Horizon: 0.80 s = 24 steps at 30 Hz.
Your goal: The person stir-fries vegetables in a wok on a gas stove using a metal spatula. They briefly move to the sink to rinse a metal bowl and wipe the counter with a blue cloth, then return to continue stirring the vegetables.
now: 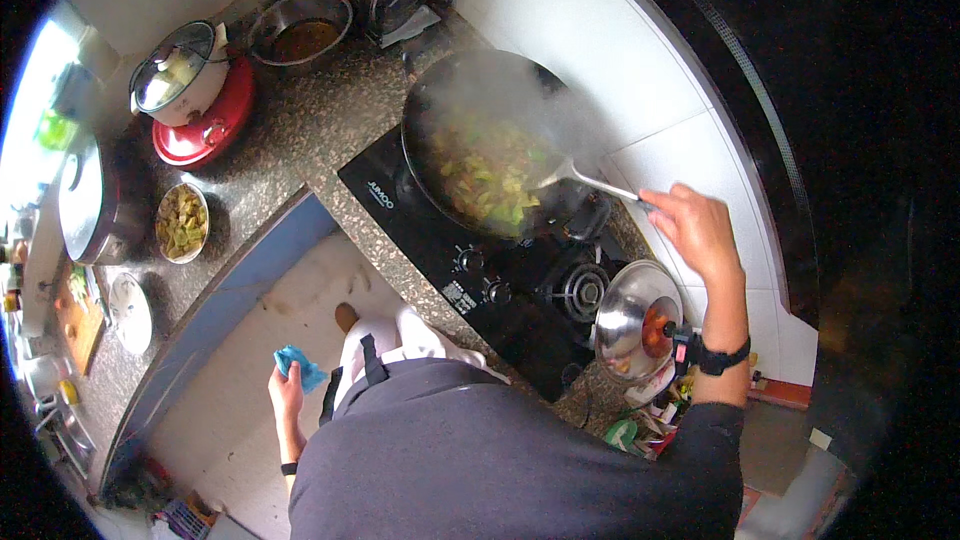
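My right hand (694, 229) grips the handle of a metal wok spatula (600, 184), whose blade rests among chopped greens (484, 180) in a large dark wok (415, 157). Steam rises from the wok and blurs its far side. The wok sits on the back part of a black glass gas cooktop (420, 240). Low at my left side, away from the counter, my left hand (285, 394) holds a crumpled blue cloth (300, 367).
Beside the wok are a bare burner (585, 289) and a metal lid (637, 315). Along the counter (292, 120) stand a metal basin (300, 28), a lidded pot (180, 82) on a red lid (225, 120), a bowl of chopped vegetables (182, 223), a white bowl (130, 313) and a cutting board (86, 322).
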Tool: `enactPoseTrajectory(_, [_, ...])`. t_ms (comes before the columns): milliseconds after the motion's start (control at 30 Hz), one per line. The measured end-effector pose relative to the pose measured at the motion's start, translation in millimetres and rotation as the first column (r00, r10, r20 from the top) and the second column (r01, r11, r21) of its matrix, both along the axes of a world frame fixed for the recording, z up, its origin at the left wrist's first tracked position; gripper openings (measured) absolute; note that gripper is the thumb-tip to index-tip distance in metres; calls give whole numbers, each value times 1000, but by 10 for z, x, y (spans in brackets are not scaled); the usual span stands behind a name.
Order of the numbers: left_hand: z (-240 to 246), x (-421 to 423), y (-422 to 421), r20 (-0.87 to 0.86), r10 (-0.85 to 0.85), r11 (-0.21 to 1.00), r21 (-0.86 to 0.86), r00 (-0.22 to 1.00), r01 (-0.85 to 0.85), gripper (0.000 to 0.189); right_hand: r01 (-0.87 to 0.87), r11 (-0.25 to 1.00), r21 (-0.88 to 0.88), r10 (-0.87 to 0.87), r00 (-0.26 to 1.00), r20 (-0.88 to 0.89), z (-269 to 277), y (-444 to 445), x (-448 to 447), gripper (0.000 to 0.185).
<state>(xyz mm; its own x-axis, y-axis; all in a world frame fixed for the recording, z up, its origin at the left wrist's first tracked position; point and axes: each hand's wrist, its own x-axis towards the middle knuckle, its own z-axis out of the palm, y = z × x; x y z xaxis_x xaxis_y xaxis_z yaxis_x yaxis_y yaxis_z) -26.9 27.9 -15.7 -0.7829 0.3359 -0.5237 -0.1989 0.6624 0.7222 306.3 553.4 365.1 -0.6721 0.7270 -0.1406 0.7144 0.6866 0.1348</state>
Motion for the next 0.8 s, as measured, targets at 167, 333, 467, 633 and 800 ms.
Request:
enactPoseTrajectory(167, [54,46,-10,14,9,1000,-13,1000,-9,27,48,992,-114,-64,989,-135,-595,-241,-10,29])
enactPoseTrajectory(333, [197,15,82,-34,-24,999,-31,999,23,26,94,995,-15,-95,961,-260,-1228,30,-330,30])
enactPoseTrajectory(467, [239,2,99,-35,-5,1000,-29,999,4,26,115,992,44,-93,934,-346,-1430,253,-517,29])
enactPoseTrajectory(633, [194,-6,98,-20,9,999,-31,1000,-10,27,48,999,-26,-52,977,-207,-1368,15,-433,27])
enactPoseTrajectory(800, [189,-28,134,0,-5,999,-37,1000,5,28,81,994,-74,-89,989,-121,-543,-331,-79,30])
